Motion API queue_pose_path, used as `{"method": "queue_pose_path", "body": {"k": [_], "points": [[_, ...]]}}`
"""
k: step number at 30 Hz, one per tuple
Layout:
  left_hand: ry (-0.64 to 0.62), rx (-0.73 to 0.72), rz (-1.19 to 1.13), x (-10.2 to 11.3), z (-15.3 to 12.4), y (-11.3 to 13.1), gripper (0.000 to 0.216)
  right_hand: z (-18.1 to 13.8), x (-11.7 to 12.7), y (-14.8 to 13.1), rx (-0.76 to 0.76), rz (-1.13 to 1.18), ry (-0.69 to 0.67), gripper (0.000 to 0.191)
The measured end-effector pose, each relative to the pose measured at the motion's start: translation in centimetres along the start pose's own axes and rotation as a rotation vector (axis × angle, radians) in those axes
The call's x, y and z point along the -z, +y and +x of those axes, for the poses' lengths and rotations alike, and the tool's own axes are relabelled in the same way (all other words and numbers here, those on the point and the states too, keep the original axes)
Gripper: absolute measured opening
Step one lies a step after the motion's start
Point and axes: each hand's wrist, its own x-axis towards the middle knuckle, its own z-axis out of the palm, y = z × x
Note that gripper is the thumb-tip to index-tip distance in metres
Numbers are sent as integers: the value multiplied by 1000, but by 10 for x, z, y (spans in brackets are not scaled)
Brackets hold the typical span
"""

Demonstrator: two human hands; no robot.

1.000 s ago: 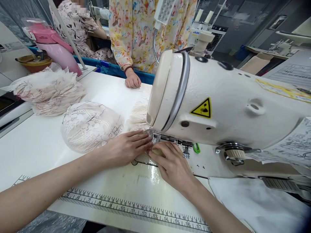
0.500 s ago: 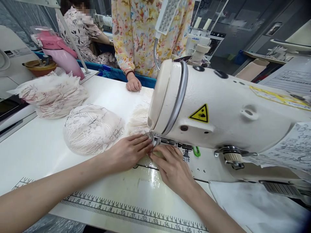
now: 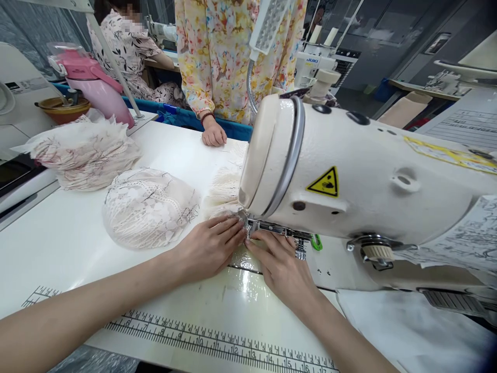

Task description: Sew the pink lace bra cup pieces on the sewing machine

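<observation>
A cream sewing machine [image 3: 361,176] fills the right half of the view. My left hand [image 3: 207,246] lies flat on the table, its fingertips pressing a small pale lace piece [image 3: 243,247] at the presser foot [image 3: 252,225]. From the right, my right hand [image 3: 281,264] presses the same piece with its fingers under the machine head. Most of the piece is hidden by my hands. Behind the needle a strip of cream lace [image 3: 225,189] trails away.
A stack of lace cups [image 3: 149,207] lies left of my hands, and another pile [image 3: 83,153] further left. A pink bottle [image 3: 95,85] stands at the back. Another person's hand [image 3: 213,133] rests on the table's far edge. A printed ruler [image 3: 217,344] runs along the near edge.
My hands have crept slightly forward with the lace piece toward the presser foot. The view has shifted a little; the other person's hand stays put.
</observation>
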Motion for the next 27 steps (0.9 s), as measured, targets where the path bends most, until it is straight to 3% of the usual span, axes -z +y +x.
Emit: {"method": "queue_pose_path", "body": {"k": [19, 27], "points": [[-32, 120, -84, -1, 7, 8, 38, -6, -3, 6, -99, -243, -14, 45], [-18, 119, -61, -3, 6, 8, 35, -6, -5, 10, -63, -249, 17, 36]]}}
